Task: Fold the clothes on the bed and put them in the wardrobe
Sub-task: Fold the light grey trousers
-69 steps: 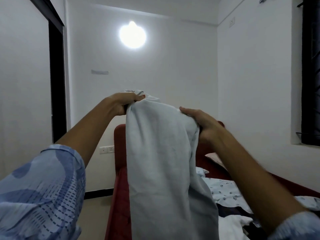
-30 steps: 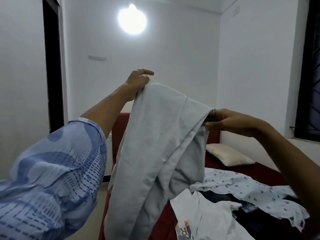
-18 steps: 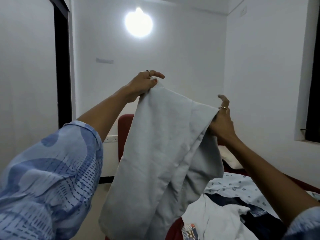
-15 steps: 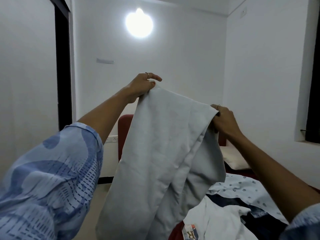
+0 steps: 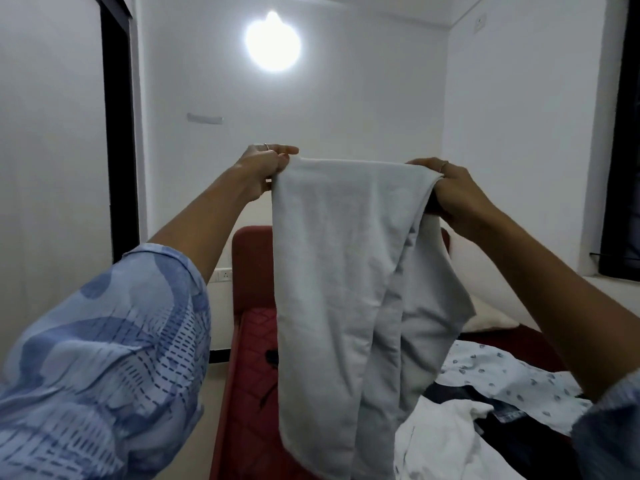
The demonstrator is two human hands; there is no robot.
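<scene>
A pale grey garment [image 5: 339, 271] hangs in the air in front of me, its top edge stretched level between both hands. My left hand [image 5: 265, 164] pinches the top left corner. My right hand [image 5: 446, 192] grips the top right corner, fingers curled over the cloth. The garment falls in long folds over the red bed [image 5: 249, 403]. More clothes lie on the bed at lower right: a white garment [image 5: 440, 441], a dark one [image 5: 509, 434] and a pale blue printed one [image 5: 505, 372].
A red headboard [image 5: 251, 261] stands behind the garment. A cream pillow [image 5: 488, 317] lies by the right wall. A dark door frame [image 5: 117, 133] is at the left, a dark window [image 5: 623, 133] at the right. A round wall lamp [image 5: 273, 41] glows.
My right hand has risen and taken a firm hold of the top right corner. The top edge, slanted before, is now level and stretched wider between my hands.
</scene>
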